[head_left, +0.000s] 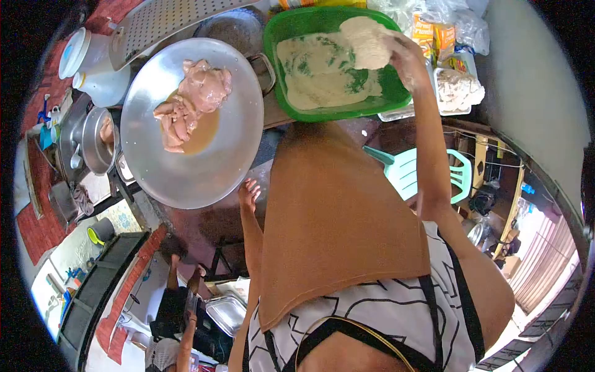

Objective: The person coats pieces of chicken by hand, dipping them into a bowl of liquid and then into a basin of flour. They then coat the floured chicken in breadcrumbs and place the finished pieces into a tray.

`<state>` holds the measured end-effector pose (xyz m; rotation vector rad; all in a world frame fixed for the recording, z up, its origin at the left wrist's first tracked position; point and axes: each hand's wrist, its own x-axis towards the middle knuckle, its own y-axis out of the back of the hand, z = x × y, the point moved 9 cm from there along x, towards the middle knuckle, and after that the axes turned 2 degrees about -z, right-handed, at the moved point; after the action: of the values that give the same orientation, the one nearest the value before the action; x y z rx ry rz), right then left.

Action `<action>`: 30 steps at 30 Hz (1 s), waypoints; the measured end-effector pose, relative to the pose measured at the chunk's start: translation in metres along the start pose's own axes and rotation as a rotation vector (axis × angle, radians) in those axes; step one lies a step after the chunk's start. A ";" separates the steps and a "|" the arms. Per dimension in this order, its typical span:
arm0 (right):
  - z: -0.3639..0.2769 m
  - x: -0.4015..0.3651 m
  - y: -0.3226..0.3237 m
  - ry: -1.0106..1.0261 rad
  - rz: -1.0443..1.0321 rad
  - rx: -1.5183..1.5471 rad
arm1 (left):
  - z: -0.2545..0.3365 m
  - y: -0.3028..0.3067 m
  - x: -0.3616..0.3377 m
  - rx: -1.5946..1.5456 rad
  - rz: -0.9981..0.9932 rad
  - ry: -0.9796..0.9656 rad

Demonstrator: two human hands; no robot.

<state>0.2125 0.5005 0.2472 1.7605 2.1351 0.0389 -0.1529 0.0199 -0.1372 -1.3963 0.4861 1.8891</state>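
Observation:
My right hand (408,65) is closed on the edge of a flat chicken piece (365,43) coated in pale breading. It holds the piece at the right side of a green plastic basin (334,115), over a layer of breading (316,87). To the left is a wide metal pan (192,180) with raw chicken pieces (201,93) lying in some brownish liquid. Just below the pan's rim, my left hand (250,193) hangs with its fingers loosely bent and apart, holding nothing.
White trays with coated pieces (457,92) stand right of the basin, below orange packets (434,37) and plastic bags. A perforated metal sheet (167,25) and white tubs (102,84) are at upper left. A green chair (409,173) stands below; another person (173,316) is at lower left.

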 end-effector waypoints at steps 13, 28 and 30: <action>0.099 0.008 -0.053 -0.236 -0.041 0.482 | 0.010 -0.023 -0.003 0.195 -0.114 0.015; 0.067 -0.016 0.070 -0.063 -0.075 0.705 | -0.029 -0.084 0.040 0.112 -0.244 0.093; 0.062 -0.026 0.119 -0.069 -0.033 0.711 | -0.054 -0.089 0.042 0.132 -0.138 0.107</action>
<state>0.3473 0.4891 0.2269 2.0280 2.2842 -0.8735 -0.0578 0.0573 -0.1846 -1.4113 0.5424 1.6485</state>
